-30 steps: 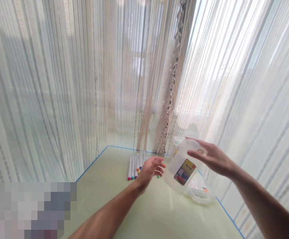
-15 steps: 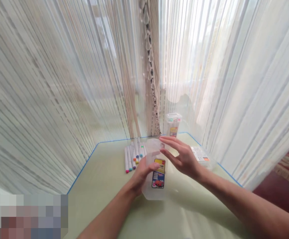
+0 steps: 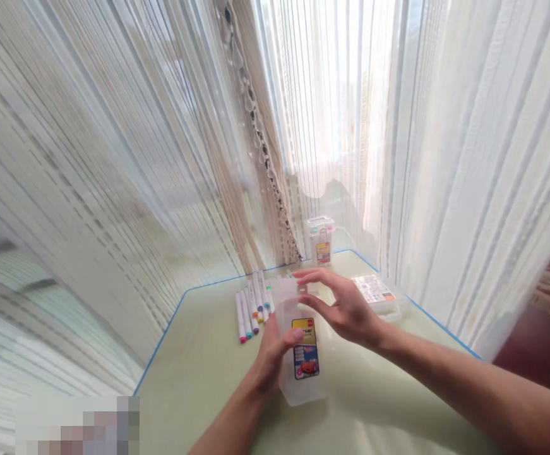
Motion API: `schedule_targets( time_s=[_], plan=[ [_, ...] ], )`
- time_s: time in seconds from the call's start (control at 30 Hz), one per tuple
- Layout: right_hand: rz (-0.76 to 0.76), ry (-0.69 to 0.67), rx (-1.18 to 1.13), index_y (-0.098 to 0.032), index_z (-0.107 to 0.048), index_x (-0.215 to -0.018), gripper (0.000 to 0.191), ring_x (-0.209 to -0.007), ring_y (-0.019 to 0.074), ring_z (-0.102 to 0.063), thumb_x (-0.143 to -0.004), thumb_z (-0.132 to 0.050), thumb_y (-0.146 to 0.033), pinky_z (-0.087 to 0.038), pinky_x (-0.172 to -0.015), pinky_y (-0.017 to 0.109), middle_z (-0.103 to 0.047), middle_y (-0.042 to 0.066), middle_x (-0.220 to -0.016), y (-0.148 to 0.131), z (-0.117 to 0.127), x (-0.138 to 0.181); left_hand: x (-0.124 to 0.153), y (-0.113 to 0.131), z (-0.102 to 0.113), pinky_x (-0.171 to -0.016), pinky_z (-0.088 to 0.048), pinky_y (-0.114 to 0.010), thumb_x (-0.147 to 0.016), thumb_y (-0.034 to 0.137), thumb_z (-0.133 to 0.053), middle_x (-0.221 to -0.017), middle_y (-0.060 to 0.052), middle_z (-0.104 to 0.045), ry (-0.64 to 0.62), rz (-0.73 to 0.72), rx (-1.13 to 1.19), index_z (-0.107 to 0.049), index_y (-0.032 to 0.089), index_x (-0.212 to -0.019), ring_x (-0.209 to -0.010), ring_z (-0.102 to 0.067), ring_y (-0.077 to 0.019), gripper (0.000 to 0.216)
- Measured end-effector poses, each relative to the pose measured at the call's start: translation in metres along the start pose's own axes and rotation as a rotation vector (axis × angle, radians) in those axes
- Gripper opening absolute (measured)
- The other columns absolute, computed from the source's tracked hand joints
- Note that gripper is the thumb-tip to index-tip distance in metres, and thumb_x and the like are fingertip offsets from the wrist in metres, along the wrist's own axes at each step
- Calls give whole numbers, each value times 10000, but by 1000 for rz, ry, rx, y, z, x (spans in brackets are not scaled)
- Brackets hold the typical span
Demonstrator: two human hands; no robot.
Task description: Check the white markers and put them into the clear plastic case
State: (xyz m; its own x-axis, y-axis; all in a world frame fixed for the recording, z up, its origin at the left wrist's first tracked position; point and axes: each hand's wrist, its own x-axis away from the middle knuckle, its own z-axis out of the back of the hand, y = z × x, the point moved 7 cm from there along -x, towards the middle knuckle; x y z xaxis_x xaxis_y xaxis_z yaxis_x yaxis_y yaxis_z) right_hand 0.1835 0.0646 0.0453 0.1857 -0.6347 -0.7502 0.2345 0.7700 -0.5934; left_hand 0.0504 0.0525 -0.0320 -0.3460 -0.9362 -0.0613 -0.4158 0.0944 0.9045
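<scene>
A tall translucent plastic marker case with a yellow and blue label stands tilted slightly in front of me. My left hand is wrapped round its left side, the thumb resting on the label. At the upper right corner, my right hand has its thumb and fingers curved about the case's top, near the clasp. No markers show through its cloudy walls. Just left of the case, several white markers with coloured ends lie on the table; the case and my left hand hide some of them.
Near the back edge of the pale green table stands another marker case with a label. A flat clear box lies to the right of my right hand. String curtains hang round the table's far sides.
My right fingers have curled from stretched out to bent round the case's top edge. The view has turned and tilted a little; the case appears slightly lower and further right.
</scene>
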Motion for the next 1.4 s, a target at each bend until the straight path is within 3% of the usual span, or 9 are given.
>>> schedule_targets(
  time_s=[0.3, 0.43, 0.53, 0.73, 0.97, 1.07, 1.27, 1.4],
  plan=[
    [-36, 14, -44, -218, -687, -1100, 213, -1136, 251, -678, -902, -720, -289, -530, -1007, 427, -734, 96, -1183, -1, 6, 5, 4, -4, -3, -648, -511, -309, -691, 394, -758, -917, -125, -741, -26, 57, -47, -675, 140, -1102, -825, -705, -275, 490],
    [32, 47, -1, -235, -675, -1244, 361, -1187, 265, -657, -895, -732, -313, -526, -1032, 460, -714, 106, -1235, -12, 7, 6, 6, -6, 0, -652, -519, -332, -681, 454, -746, -864, -114, -741, -32, 50, -78, -678, 145, -1133, -799, -701, -287, 552],
    [126, 43, 60, -241, -679, -1261, 338, -1197, 257, -655, -924, -696, -268, -538, -1023, 465, -693, 117, -1273, -21, 6, 9, 7, -8, 3, -660, -524, -351, -688, 459, -738, -823, -109, -736, -7, 49, -113, -679, 141, -1143, -785, -698, -293, 558],
    [196, 21, 38, -239, -708, -1165, 251, -1115, 224, -688, -924, -678, -176, -579, -952, 394, -708, 101, -1223, -29, 4, 13, 2, -5, -1, -833, -523, -420, -656, 393, -792, -973, -114, -733, -9, -22, -72, -654, 163, -1213, -898, -688, -302, 618],
    [188, -21, 7, -223, -667, -981, 122, -1137, 249, -662, -909, -643, -128, -551, -978, 438, -702, 114, -1204, -38, 2, 14, 1, -1, -8, -849, -487, -381, -653, 347, -811, -946, -85, -707, -57, -72, -58, -703, 148, -1039, -920, -648, -281, 448],
    [241, -30, 46, -221, -639, -900, 131, -1159, 264, -647, -887, -616, -92, -548, -962, 448, -684, 127, -1240, -39, -1, 16, 0, -1, -6, -858, -482, -382, -658, 347, -801, -962, -85, -708, -55, -64, -63, -698, 155, -1057, -958, -642, -293, 455],
    [332, -73, 103, -225, -688, -991, 149, -1229, 315, -610, -844, -706, -218, -518, -1002, 492, -612, 151, -1367, -36, -3, 18, 2, 1, -6, -862, -499, -388, -703, 369, -760, -1050, -110, -721, -41, -46, -55, -670, 160, -1176, -997, -660, -310, 524],
    [379, -100, 133, -239, -719, -1079, 224, -1246, 305, -606, -899, -600, -176, -510, -1018, 498, -585, 137, -1412, -39, 0, 23, 3, 4, -13, -868, -519, -413, -752, 436, -755, -1140, -133, -717, -99, -38, -11, -630, 172, -1283, -998, -688, -319, 606]
  ],
)
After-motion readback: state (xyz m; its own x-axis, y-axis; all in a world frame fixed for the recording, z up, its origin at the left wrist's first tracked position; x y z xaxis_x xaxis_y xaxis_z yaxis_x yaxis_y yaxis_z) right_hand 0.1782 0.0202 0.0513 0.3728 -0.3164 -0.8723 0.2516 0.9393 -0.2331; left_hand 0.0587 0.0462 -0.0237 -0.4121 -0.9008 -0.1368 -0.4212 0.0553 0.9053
